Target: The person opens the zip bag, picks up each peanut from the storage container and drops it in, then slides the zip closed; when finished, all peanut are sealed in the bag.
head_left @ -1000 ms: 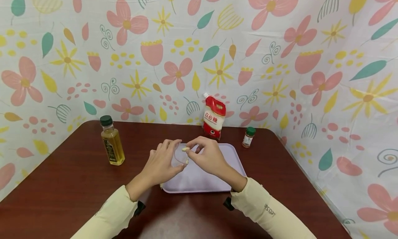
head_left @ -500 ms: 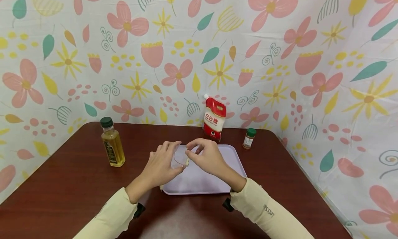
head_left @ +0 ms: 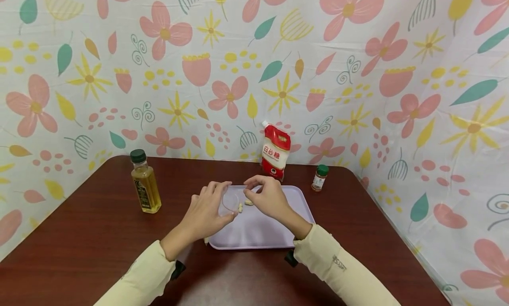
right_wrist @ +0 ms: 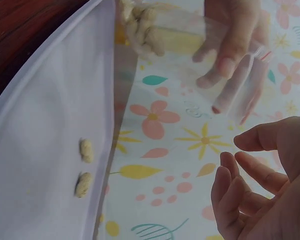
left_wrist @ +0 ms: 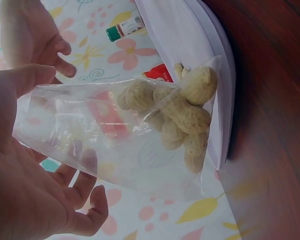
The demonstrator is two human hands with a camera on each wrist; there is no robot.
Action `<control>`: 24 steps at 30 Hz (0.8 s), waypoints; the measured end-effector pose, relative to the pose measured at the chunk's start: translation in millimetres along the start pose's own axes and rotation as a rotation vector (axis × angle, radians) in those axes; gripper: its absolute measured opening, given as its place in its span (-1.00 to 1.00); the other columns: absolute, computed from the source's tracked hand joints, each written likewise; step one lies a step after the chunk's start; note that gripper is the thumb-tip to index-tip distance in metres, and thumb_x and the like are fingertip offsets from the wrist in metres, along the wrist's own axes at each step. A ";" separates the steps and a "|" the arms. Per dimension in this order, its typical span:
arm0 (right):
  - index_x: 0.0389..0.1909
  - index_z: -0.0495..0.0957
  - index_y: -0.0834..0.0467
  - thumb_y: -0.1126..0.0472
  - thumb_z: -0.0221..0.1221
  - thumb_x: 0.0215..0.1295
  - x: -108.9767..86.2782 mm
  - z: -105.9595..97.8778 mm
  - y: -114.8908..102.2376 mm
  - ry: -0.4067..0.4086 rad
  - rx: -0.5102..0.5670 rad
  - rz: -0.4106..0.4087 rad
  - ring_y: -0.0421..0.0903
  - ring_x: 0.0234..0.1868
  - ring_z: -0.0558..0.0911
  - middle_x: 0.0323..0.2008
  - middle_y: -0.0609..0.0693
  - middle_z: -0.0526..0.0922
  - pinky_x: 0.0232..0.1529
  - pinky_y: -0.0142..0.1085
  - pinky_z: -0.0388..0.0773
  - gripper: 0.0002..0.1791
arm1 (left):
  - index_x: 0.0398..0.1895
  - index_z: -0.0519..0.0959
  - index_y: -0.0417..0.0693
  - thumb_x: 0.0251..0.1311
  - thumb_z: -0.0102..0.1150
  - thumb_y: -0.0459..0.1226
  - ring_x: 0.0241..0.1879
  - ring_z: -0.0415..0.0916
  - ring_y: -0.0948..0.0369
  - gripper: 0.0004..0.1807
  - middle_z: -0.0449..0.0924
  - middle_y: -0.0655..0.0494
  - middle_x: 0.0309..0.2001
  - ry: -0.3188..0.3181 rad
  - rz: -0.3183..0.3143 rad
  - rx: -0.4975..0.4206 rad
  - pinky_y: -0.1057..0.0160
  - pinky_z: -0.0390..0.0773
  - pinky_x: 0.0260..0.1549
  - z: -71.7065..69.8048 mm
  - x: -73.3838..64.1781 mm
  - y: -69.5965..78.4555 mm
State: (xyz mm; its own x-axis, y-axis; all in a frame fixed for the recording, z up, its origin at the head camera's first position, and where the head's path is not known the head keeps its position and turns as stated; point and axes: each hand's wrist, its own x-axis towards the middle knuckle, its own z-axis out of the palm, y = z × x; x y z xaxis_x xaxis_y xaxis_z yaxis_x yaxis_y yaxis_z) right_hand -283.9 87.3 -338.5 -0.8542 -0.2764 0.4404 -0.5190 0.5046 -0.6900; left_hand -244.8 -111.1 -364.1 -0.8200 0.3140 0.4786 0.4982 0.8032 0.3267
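My left hand (head_left: 204, 213) holds a clear plastic bag (left_wrist: 70, 135), its mouth spread between thumb and fingers. Unshelled peanuts (left_wrist: 185, 115) fill the bag's far bottom end, seen in the left wrist view. Above the lilac tray (head_left: 270, 228), my right hand (head_left: 268, 197) has loosely bent fingers with nothing between them; thumb and fingertips are apart in the right wrist view. Two peanuts lie on the tray near each other, one peanut (right_wrist: 86, 150) and a second peanut (right_wrist: 83, 185). From the head, the bag is barely visible against the tray.
An oil bottle (head_left: 146, 186) with a dark green cap stands on the brown table (head_left: 79, 235) at left. Behind the tray are a red and white sugar pouch (head_left: 274, 152) and a small green-capped jar (head_left: 319, 178). A flowered cloth (head_left: 222, 45) hangs behind.
The right hand pinched a peanut a second ago; it has let go, and that peanut lies on the tray. The right hand has shifted slightly right. The left hand has hardly moved.
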 end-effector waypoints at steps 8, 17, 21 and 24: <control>-0.29 0.71 0.18 0.31 0.32 0.19 9.1 7.6 20.3 -0.053 -0.062 0.047 -0.13 -0.57 0.60 -0.38 -0.05 0.73 -0.54 -0.30 0.54 -0.92 | 0.37 0.34 -0.07 0.03 0.43 0.02 0.03 0.42 0.05 -0.16 0.44 0.00 0.08 0.012 0.007 -0.012 -0.01 0.36 -0.27 -1.4 -0.1 -2.1; -0.28 0.73 0.15 0.27 0.32 0.20 17.0 15.3 45.1 -0.128 -0.122 0.132 -0.21 -0.57 0.58 -0.31 -0.05 0.74 -0.54 -0.31 0.52 -0.91 | 0.37 0.34 -0.06 0.03 0.44 0.00 0.02 0.42 0.05 -0.16 0.44 0.01 0.08 0.011 0.001 -0.016 0.02 0.35 -0.28 -0.6 0.4 -3.1; -0.24 0.73 0.20 0.28 0.32 0.19 20.0 18.1 54.5 -0.157 -0.160 0.133 -0.19 -0.50 0.59 -0.30 -0.03 0.74 -0.52 -0.31 0.51 -0.86 | 0.37 0.34 -0.06 0.03 0.44 0.01 0.01 0.42 0.05 -0.16 0.44 0.01 0.08 0.013 0.004 -0.018 0.02 0.35 -0.29 -1.2 1.0 -2.3; -0.23 0.73 0.22 0.31 0.33 0.17 22.3 20.2 61.0 -0.174 -0.180 0.126 -0.16 -0.41 0.61 -0.31 -0.02 0.74 -0.48 -0.29 0.52 -0.86 | 0.37 0.34 -0.06 0.03 0.44 0.01 0.01 0.42 0.04 -0.16 0.44 0.01 0.08 0.012 0.004 -0.014 0.02 0.35 -0.28 -1.6 1.3 -1.9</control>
State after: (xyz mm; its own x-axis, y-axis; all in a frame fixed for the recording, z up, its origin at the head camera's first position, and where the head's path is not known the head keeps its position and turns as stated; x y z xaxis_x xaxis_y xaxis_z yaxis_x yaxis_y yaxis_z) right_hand -335.3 95.3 -382.4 -0.9124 -0.3303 0.2416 -0.4073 0.6767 -0.6134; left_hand -246.4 -113.1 -362.8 -0.8143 0.3111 0.4901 0.5058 0.7944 0.3363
